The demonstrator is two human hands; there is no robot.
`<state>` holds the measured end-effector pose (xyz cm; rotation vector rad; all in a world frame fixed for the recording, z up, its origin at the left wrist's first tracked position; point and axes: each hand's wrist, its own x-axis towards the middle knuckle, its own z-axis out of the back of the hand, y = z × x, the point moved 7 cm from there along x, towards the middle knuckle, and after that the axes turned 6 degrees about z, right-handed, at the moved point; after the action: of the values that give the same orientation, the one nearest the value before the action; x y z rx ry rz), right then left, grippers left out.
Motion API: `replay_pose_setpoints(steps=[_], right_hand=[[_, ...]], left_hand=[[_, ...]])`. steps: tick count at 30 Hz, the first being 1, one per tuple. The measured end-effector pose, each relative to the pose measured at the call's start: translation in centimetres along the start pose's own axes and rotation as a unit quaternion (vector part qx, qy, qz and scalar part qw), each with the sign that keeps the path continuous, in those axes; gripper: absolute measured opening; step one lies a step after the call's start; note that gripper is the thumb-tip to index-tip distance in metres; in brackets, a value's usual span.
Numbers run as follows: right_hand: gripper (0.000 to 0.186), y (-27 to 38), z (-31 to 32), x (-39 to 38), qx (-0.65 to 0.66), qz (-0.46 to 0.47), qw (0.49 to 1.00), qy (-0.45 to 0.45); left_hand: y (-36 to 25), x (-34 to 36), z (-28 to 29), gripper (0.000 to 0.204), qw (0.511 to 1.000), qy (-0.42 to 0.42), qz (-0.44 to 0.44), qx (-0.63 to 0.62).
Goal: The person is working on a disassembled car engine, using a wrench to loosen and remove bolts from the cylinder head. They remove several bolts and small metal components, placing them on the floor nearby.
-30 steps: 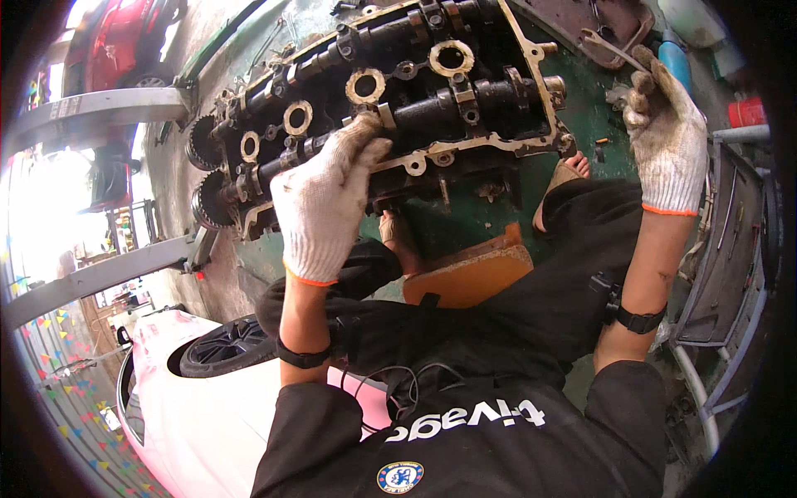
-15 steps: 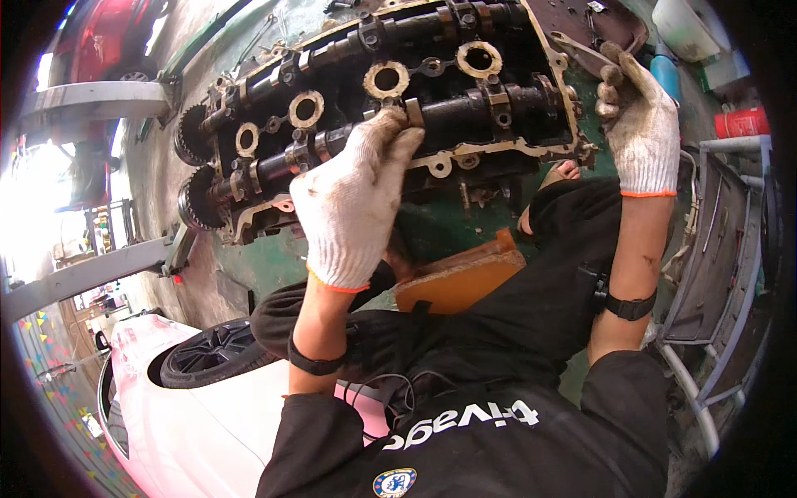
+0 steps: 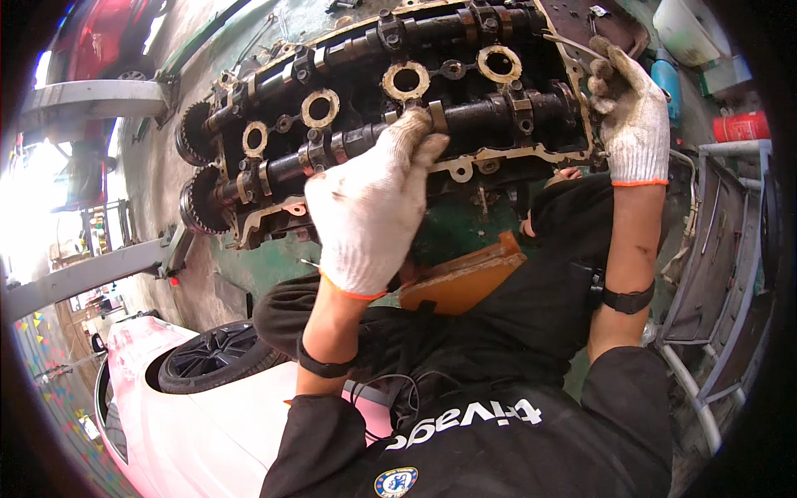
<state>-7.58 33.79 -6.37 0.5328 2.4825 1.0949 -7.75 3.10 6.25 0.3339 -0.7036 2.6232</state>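
A dark, oily cylinder head [image 3: 465, 141] with two camshafts lies across the upper middle. My left hand [image 3: 374, 195], in a soiled white knit glove, reaches onto the near camshaft [image 3: 473, 112]. Its thumb and fingers are pressed together at a bearing cap below a pale ring-shaped port [image 3: 406, 80]; whatever lies between the fingertips is hidden. Beyond the head's right end, my right hand [image 3: 635, 112], gloved alike, is closed around a wrench [image 3: 573, 41]. The wrench shows nearly edge-on, its free end over the head's upper right corner.
An orange-brown block [image 3: 465, 278] stands on the green floor between my legs. At right are a metal-framed cart [image 3: 714, 249], a blue bottle [image 3: 666, 83] and a red cylinder [image 3: 741, 126]. A pink car [image 3: 191, 423] is at lower left, with grey lift arms [image 3: 91, 278] nearby.
The wrench has turned from showing its broad side to nearly edge-on. My right hand has come closer to the head's right end. The left hand stays at the same bearing cap; the view has shifted slightly.
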Motion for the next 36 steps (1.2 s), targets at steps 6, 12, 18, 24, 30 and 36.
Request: replay_pose_setpoints(steps=[6,12,18,24,30,36], right_hand=[[0.029,0.2,-0.1,-0.5,-0.001,0.012,1.000,0.015],[0.029,0.3,-0.4,-1.0,0.009,0.043,0.999,-0.015],[0.028,0.2,-0.6,-0.7,0.024,0.003,0.999,0.032],[0.028,0.2,0.3,-1.0,0.004,0.031,0.999,-0.038],[0.032,0.6,-0.5,-1.4,-0.016,0.022,0.999,-0.028],[0.032,0.6,-0.4,-1.4,0.000,0.018,0.999,-0.027]], left_hand=[[0.4,-0.3,-0.6,0.026,0.994,-0.051,0.068,-0.066],[-0.6,-0.2,-0.3,0.022,0.997,-0.029,-0.070,-0.004],[0.0,-0.1,-0.4,0.022,0.999,-0.022,0.031,-0.021],[1.5,-0.6,-0.8,0.026,0.991,0.043,0.122,-0.021],[-0.7,0.2,0.1,0.017,0.998,-0.016,-0.067,0.008],[0.5,0.3,-0.3,0.036,0.995,0.020,0.083,-0.052]])
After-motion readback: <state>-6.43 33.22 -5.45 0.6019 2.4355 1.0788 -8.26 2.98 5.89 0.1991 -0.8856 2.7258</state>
